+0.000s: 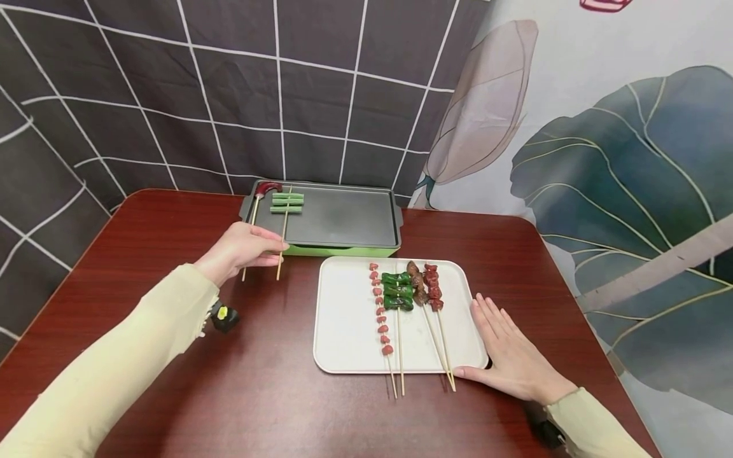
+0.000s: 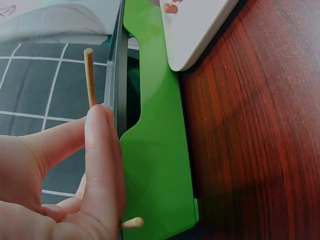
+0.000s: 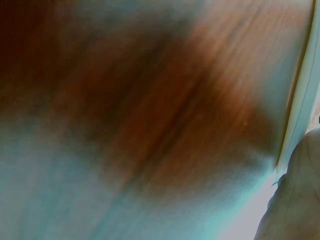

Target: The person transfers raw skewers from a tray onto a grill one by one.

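Between thumb and fingers, my left hand (image 1: 247,247) pinches the stick of a skewer with short green bean-like pieces (image 1: 287,200). Those pieces lie over the left end of a dark flat griddle (image 1: 349,219). Beside it, a skewer with a curved dark red piece (image 1: 266,188) rests at the griddle's left corner, its stick passing behind my left hand. In the left wrist view, the pinched stick (image 2: 90,75) sticks out past the fingertips, close to the griddle's green base (image 2: 155,110). My right hand (image 1: 509,356) lies with fingers extended along the right edge of a white tray (image 1: 346,318).
On the tray lie a skewer of small pink-red pieces (image 1: 382,329), one of folded green leaves (image 1: 397,291), one of brown pieces (image 1: 418,285) and one of dark red chunks (image 1: 433,289). Their sticks overhang the front rim. A tiled-pattern cloth (image 1: 229,83) hangs behind the brown table (image 1: 258,388).
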Demonstrator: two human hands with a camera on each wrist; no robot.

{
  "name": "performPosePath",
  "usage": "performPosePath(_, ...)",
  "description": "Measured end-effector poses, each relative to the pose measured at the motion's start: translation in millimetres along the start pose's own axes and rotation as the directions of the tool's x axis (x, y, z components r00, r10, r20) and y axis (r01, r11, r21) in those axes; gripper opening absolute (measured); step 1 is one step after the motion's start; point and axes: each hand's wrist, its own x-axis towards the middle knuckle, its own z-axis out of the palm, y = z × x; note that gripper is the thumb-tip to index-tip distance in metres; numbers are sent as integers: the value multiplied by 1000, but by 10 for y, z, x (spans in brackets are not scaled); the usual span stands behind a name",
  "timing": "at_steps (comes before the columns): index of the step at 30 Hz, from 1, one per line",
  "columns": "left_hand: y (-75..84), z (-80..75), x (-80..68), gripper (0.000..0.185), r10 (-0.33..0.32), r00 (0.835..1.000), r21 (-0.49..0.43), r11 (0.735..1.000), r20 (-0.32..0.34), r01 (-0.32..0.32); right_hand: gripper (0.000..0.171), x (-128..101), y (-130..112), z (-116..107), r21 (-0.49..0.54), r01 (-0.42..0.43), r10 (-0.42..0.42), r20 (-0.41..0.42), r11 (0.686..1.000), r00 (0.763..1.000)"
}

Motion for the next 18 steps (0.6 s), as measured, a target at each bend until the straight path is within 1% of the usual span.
performPosePath(4, 34, 20, -9, 43, -11, 1000, 12, 1000, -25, 11, 119, -9, -1, 5, -1, 2, -2, -11, 1000, 1000)
performPosePath(8, 52, 18, -34, 43, -12, 999, 79, 997, -45, 16, 119, -14, -5, 13, 1, 3, -3, -16, 1000, 1000)
performPosePath(11, 60, 0, -68, 41, 15, 999, 167, 986, -48, -7, 119, -15, -3, 15, 3, 3, -3, -18, 1000, 1000)
performPosePath(14, 72, -20, -119, 39, 53, 998, 237, 971, -38, -42, 118, -10, 2, 11, 1, 9, -9, -26, 1000, 1000)
performPosePath(16, 75, -34, -154, 39, 73, 997, 249, 966, -32, -63, 118, -6, 2, 5, 0, 11, -11, -28, 1000, 1000)
performPosePath(18, 76, -41, -192, 40, 89, 996, 242, 967, -28, -80, 118, -3, 3, -2, 0, 12, -12, -27, 1000, 1000)
